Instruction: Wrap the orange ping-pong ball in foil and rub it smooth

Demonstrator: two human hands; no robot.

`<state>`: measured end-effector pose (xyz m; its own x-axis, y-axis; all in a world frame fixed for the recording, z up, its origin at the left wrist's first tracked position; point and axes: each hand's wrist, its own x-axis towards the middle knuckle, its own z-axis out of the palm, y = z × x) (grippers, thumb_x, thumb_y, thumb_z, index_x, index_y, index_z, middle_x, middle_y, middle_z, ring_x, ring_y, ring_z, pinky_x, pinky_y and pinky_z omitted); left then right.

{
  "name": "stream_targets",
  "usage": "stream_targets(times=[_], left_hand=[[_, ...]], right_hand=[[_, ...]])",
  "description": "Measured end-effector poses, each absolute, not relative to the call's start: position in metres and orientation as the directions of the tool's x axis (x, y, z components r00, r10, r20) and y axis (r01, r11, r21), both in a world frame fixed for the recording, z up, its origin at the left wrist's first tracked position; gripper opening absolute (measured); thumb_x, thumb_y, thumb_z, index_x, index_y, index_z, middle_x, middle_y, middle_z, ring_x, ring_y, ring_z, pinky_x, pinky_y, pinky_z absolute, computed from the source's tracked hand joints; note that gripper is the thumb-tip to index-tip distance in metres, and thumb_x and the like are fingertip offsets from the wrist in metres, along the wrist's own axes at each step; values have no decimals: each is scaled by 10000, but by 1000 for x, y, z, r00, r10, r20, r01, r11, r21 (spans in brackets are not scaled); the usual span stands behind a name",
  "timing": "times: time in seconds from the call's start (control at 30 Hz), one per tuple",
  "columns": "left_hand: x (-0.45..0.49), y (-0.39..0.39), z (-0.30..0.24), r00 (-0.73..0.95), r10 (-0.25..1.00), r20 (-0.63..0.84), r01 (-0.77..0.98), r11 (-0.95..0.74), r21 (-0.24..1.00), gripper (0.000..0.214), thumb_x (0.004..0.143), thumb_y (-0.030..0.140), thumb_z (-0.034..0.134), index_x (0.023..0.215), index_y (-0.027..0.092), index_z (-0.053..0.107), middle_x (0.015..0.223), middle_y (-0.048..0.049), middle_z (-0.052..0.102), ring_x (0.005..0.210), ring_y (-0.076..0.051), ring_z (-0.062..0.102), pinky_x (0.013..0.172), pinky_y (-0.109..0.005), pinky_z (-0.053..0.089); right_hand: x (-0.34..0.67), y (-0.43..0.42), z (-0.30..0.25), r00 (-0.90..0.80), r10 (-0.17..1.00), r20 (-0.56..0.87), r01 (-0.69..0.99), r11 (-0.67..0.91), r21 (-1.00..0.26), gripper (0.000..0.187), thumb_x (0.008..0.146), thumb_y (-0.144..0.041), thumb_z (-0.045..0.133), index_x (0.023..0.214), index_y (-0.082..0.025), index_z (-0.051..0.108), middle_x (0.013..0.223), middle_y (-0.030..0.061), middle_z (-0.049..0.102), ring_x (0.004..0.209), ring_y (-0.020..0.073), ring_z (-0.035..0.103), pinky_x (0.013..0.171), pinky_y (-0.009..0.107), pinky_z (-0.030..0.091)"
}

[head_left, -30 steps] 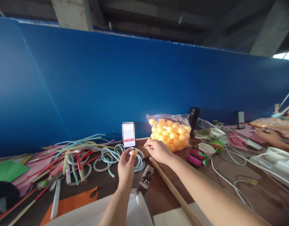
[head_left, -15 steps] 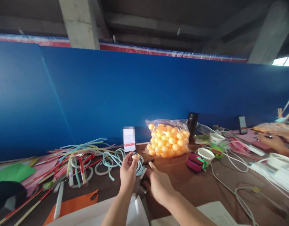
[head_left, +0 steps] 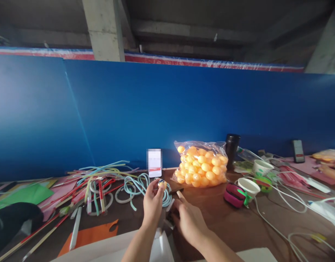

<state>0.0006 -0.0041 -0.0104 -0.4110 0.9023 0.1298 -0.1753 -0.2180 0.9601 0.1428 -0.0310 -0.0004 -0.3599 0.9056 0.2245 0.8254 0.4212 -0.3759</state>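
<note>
While your left hand [head_left: 152,201] pinches a small yellow ball [head_left: 162,185] upright between thumb and fingers, with a dark patch on its upper side, your right hand [head_left: 191,220] works low on the table at about 4 o'clock from it. Its fingers are bent downward beside what looks like a small box [head_left: 169,224], near 6 o'clock from the ball, but their tips are hidden, so you cannot tell whether they grip anything. The step in hand seems to be picking at the box while the ball is kept steady above. From here, the move seems to call for a light, precise pinch by the right fingertips, with the left grip kept firm. Mind the pale stick [head_left: 180,195] showing past your right knuckles, and the blue tubing [head_left: 136,186] at 9 o'clock from the ball; the bag of balls [head_left: 201,168] sits at 2 o'clock.
</note>
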Motion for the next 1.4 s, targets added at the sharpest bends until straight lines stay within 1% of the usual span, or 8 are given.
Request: stream_targets(times=[0.33, 0.43, 0.6, 0.77, 0.9, 1.03, 1.2, 1.4], left_hand=[[1, -4, -8, -423, 898, 119, -169, -207, 964, 558, 677, 505, 733, 1098, 145, 659, 865, -78, 683, 719, -171, 615, 656, -277, 485], [2, -5, -7, -419, 901, 108, -176, -197, 964, 558, 684, 497, 731, 1106, 140, 651, 872, -80, 682, 733, -174, 620, 670, -287, 492], [3, -5, -3, -354, 935, 10, -434, -174, 884, 513, 676, 428, 767, 1087, 143, 651, 923, -78, 681, 756, -145, 626, 698, -260, 490], [4, -7, 2, -213, 976, -39, -709, -127, 694, 386, 671, 320, 790, 994, 153, 660, 867, -55, 676, 711, -124, 629, 665, -238, 499], [3, -9, 4, -107, 994, -28, -777, -67, 625, 311, 693, 283, 772, 951, 159, 652, 869, -53, 675, 711, -124, 629, 657, -242, 517], [3, -11, 4, -76, 997, -14, -778, -51, 626, 263, 729, 271, 739, 948, 159, 646, 886, -51, 673, 716, -117, 624, 664, -235, 524], [2, -9, 2, -116, 991, -73, -766, -42, 642, 222, 727, 253, 734, 900, 162, 630, 829, -28, 660, 680, -108, 622, 635, -220, 522], [3, -9, 0, -120, 990, -74, -753, -42, 657, 253, 729, 258, 742, 932, 157, 630, 814, -25, 660, 654, -102, 621, 614, -206, 521]], right_hand=[[142, -29, -5, -358, 899, 251, 775, 436, -457, 148, 829, -141, 511, 863, -228, 624, 1239, 85, 617, 838, 241, 702, 614, 270, 449], [143, -28, -4, -344, 903, 257, 742, 429, -515, 137, 823, -115, 504, 820, -207, 604, 1077, 105, 673, 799, 253, 698, 623, 286, 457], [149, -30, 6, -286, 909, 302, 610, 416, -675, 102, 859, -131, 481, 840, -216, 533, 906, 87, 688, 848, 257, 691, 732, 323, 504], [154, -27, 11, -243, 934, 262, 400, 343, -850, 147, 944, -306, 417, 823, -234, 460, 661, -13, 658, 479, 143, 639, 460, 227, 509], [156, -21, 11, -225, 946, 232, 317, 296, -901, 170, 909, -349, 468, 839, -198, 506, 677, 2, 676, 506, 138, 652, 463, 224, 545], [159, -20, 14, -223, 949, 222, 372, 293, -881, 179, 893, -329, 481, 897, -182, 583, 686, 17, 689, 561, 164, 661, 464, 230, 529], [162, -28, 16, -257, 938, 234, 566, 342, -750, 157, 836, -195, 554, 852, -223, 708, 896, 43, 725, 840, 211, 686, 778, 298, 501], [151, -36, 7, -311, 932, 185, 729, 359, -582, 215, 781, -215, 637, 962, -299, 717, 1004, 29, 691, 885, 244, 688, 761, 294, 466]])
